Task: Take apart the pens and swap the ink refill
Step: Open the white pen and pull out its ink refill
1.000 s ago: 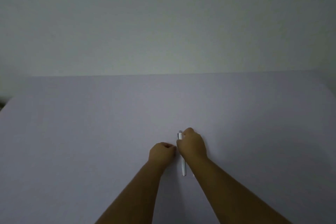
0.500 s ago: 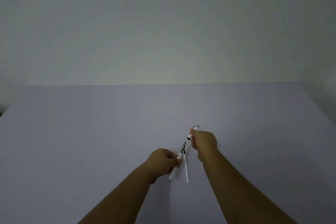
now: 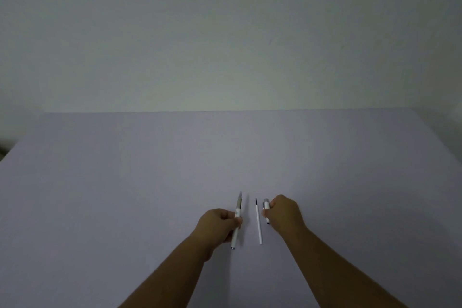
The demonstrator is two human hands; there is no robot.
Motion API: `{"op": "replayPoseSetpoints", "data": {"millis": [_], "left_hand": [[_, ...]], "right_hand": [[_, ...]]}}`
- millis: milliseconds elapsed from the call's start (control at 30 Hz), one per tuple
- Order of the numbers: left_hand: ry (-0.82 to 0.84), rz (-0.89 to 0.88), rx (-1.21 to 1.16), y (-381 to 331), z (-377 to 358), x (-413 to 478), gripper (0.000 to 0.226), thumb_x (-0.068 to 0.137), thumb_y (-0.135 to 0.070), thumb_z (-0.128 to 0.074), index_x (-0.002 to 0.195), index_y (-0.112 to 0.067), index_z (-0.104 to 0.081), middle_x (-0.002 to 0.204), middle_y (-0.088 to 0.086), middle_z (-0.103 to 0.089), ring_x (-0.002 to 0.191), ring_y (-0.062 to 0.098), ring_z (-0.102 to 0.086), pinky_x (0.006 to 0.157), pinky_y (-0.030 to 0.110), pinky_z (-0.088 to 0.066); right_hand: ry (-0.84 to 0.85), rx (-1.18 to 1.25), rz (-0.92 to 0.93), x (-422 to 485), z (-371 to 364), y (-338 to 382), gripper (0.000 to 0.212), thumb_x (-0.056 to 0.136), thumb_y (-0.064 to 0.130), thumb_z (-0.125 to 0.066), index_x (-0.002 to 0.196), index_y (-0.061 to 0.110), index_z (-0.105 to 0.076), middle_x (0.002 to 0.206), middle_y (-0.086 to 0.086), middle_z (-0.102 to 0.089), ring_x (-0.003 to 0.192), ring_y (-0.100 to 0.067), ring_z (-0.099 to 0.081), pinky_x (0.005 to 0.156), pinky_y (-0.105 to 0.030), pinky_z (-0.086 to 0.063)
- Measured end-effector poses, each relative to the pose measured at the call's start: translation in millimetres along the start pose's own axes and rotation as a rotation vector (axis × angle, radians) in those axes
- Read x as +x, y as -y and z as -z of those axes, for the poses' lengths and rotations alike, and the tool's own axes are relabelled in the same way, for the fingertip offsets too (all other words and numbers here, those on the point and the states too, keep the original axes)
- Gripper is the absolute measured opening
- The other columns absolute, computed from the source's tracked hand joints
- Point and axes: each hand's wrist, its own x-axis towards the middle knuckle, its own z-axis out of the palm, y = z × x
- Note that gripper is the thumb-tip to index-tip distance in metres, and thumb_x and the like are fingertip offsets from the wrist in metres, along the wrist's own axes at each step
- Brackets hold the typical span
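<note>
My left hand grips a white pen around its middle; the pen's silver tip points away from me. A thin white ink refill with a dark tip lies on the table between my hands, touching neither. My right hand pinches a short white pen cap with a silver end, held just right of the refill. Both forearms reach in from the bottom edge.
The pale lilac table stretches wide on all sides, its far edge meeting a plain off-white wall. A dark strip shows at the table's left edge.
My hands have drawn apart. The pen rose in my left hand, tip now pointing away; my right hand carried the cap to the right. The refill lies on the table between them.
</note>
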Motion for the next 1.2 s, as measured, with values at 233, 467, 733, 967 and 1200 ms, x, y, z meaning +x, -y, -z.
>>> {"op": "replayPoseSetpoints", "data": {"millis": [233, 467, 733, 967, 1200], "left_hand": [[-0.020, -0.061, 0.090, -1, -2, -3, 0.010, 0.086, -0.022, -0.066, 0.086, -0.013, -0.071, 0.086, 0.005, -0.069, 0.078, 0.018, -0.063, 0.073, 0.027, -0.057], [-0.057, -0.285, 0.480, -16, -6, -21, 0.013, 0.090, -0.029, -0.055, 0.080, -0.024, -0.062, 0.068, -0.010, -0.058, 0.057, 0.005, -0.051, 0.051, 0.014, -0.043], [0.153, -0.223, 0.172, -25, 10, -45, 0.023, 0.093, -0.019, -0.053, 0.079, -0.023, -0.071, 0.068, -0.006, -0.069, 0.060, 0.008, -0.062, 0.057, 0.019, -0.051], [0.086, -0.253, 0.229, -23, 0, -58, 0.018, 0.094, -0.025, -0.054, 0.085, -0.024, -0.070, 0.072, -0.008, -0.069, 0.060, 0.006, -0.059, 0.055, 0.017, -0.049], [-0.006, -0.451, 0.645, -27, 7, -65, 0.023, 0.094, -0.022, -0.050, 0.096, -0.014, -0.071, 0.090, 0.005, -0.071, 0.074, 0.013, -0.056, 0.069, 0.024, -0.044]], "right_hand": [[-0.046, 0.165, 0.031, -12, 13, 8, 0.033, 0.085, 0.043, -0.061, 0.083, 0.010, -0.060, 0.081, -0.006, -0.063, 0.075, -0.022, -0.061, 0.067, -0.029, -0.046], [0.219, 0.542, 0.135, -47, 30, 35, 0.034, 0.080, 0.041, -0.069, 0.060, 0.017, -0.055, 0.058, 0.001, -0.052, 0.053, -0.013, -0.044, 0.059, -0.030, -0.039], [0.382, 0.824, 0.180, -67, 50, 35, 0.009, 0.086, 0.019, -0.064, 0.081, 0.014, -0.071, 0.064, 0.008, -0.063, 0.059, -0.006, -0.054, 0.051, -0.014, -0.044], [0.388, 0.795, 0.193, -70, 64, 34, 0.010, 0.083, 0.007, -0.067, 0.076, 0.013, -0.069, 0.073, -0.005, -0.063, 0.069, -0.016, -0.056, 0.067, -0.026, -0.048], [0.396, 0.570, 0.149, -75, 75, 35, 0.024, 0.082, 0.029, -0.070, 0.074, 0.008, -0.065, 0.066, -0.004, -0.065, 0.054, -0.011, -0.058, 0.056, -0.022, -0.051]]}}
